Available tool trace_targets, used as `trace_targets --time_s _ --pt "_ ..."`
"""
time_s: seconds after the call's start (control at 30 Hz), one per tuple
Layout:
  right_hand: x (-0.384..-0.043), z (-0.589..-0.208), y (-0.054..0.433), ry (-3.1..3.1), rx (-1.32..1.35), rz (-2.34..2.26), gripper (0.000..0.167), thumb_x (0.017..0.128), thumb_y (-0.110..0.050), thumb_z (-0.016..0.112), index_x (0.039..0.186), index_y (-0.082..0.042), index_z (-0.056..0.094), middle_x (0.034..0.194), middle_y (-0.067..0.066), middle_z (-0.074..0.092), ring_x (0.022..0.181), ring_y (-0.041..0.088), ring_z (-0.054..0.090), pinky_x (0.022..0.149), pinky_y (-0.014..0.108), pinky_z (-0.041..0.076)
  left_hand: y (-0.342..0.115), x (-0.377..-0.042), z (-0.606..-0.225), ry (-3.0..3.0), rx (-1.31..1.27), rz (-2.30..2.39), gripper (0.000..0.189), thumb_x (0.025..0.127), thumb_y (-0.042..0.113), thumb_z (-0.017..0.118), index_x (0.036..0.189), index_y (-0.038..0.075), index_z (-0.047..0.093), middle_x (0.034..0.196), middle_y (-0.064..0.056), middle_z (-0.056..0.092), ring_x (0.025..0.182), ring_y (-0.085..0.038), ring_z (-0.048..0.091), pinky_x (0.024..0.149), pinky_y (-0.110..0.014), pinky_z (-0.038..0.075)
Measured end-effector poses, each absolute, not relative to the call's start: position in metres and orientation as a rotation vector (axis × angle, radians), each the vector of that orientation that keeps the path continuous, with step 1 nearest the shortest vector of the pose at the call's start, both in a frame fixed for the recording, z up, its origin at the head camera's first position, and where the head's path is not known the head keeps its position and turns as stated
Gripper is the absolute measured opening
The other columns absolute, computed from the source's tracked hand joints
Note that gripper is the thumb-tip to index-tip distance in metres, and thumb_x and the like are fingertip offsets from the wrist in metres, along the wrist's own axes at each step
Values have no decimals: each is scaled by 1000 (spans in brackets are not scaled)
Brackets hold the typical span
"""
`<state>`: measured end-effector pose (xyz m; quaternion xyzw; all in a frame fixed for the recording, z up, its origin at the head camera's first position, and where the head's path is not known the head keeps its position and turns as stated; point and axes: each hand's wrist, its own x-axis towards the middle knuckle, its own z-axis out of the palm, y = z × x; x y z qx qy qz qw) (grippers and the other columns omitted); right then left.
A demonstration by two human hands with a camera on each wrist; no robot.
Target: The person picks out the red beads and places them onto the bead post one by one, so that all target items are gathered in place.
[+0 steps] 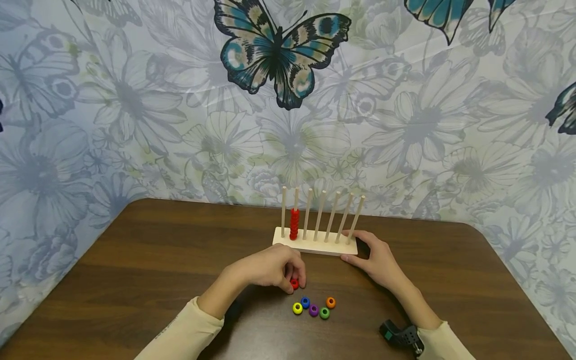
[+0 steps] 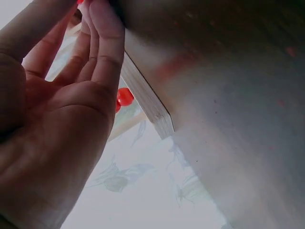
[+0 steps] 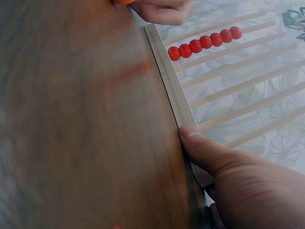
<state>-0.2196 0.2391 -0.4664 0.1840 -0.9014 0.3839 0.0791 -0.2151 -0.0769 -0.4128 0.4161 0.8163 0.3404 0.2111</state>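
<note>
My left hand [image 1: 275, 266] pinches a red bead [image 1: 294, 284] between thumb and fingers, just above or at the tabletop in front of the peg board. The wooden peg board [image 1: 288, 243] carries a row of upright pegs. Red beads [image 1: 294, 224] are stacked on its second peg from the left; the right wrist view shows the same stacked beads [image 3: 205, 42]. My right hand [image 1: 377, 259] grips the right end of the base, its thumb [image 3: 202, 145] pressed on the front edge. In the left wrist view, fingers of the left hand [image 2: 66, 95] hide most of the pinched bead.
Loose beads lie near the left hand on the brown table [image 1: 157, 260]: yellow [image 1: 297, 308], blue [image 1: 305, 302], purple [image 1: 313, 311], green [image 1: 324, 313] and orange [image 1: 330, 302]. A black strapped device [image 1: 400, 335] is on the right wrist. Behind the table hangs a butterfly-patterned backdrop [image 1: 288, 140].
</note>
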Motion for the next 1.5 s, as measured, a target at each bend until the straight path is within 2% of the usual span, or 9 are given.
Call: trace_targets --time_s 0.17,0.4,0.6,0.73,1.0,1.2,1.4,1.5 --pt "-220 -466 239 -2698 549 1151 59 89 -31 87 142 -17 65 145 8 64 142 38 53 115 64 40 -78 -217 -412 2258 1147 969 24 78 -9 86 89 10 79 88 1 69 71 -1 62 66 -20 55" --pt "-220 -466 240 -2698 546 1146 59 89 -32 87 142 -18 65 145 7 65 142 37 53 115 63 39 -77 -218 -412 2349 1171 936 25 80 -8 84 92 13 79 89 4 68 75 -1 62 71 -19 55" --pt "-221 -465 240 -2700 542 1151 59 89 -33 86 142 -18 65 145 7 64 142 37 53 115 64 39 -78 -220 -408 2426 1176 919 22 82 -5 84 91 13 77 87 4 68 75 -2 60 70 -20 53" --pt "-221 -465 241 -2698 539 1153 58 89 -33 86 142 -19 65 145 7 64 142 37 53 115 64 39 -79 -221 -398 2451 1173 962 18 85 -2 83 94 12 76 85 6 69 74 -3 61 71 -22 55" --pt "-220 -465 244 -2706 520 1144 59 89 -34 86 142 -18 65 145 8 64 141 39 53 114 66 39 -79 -223 -363 2563 1202 1197 19 87 2 84 101 12 76 95 5 73 82 -6 66 81 -28 60" --pt "-220 -465 244 -2697 515 1150 58 89 -33 86 141 -19 66 144 8 65 140 38 54 114 65 40 -72 -224 -340 2652 1156 1322 18 88 8 86 102 16 77 84 8 70 74 -8 65 74 -31 57" --pt "-221 -468 241 -2699 540 1163 59 89 -35 86 141 -20 66 144 7 65 141 37 54 115 64 40 -64 -227 -321 2740 1077 1524 17 89 10 85 105 15 79 93 7 74 75 -12 65 70 -32 56" --pt "-220 -468 241 -2700 545 1158 59 89 -36 86 142 -20 65 145 7 64 141 37 54 114 64 40 -63 -230 -314 2842 971 1631 17 88 12 86 104 16 81 87 6 74 71 -14 63 63 -31 52"
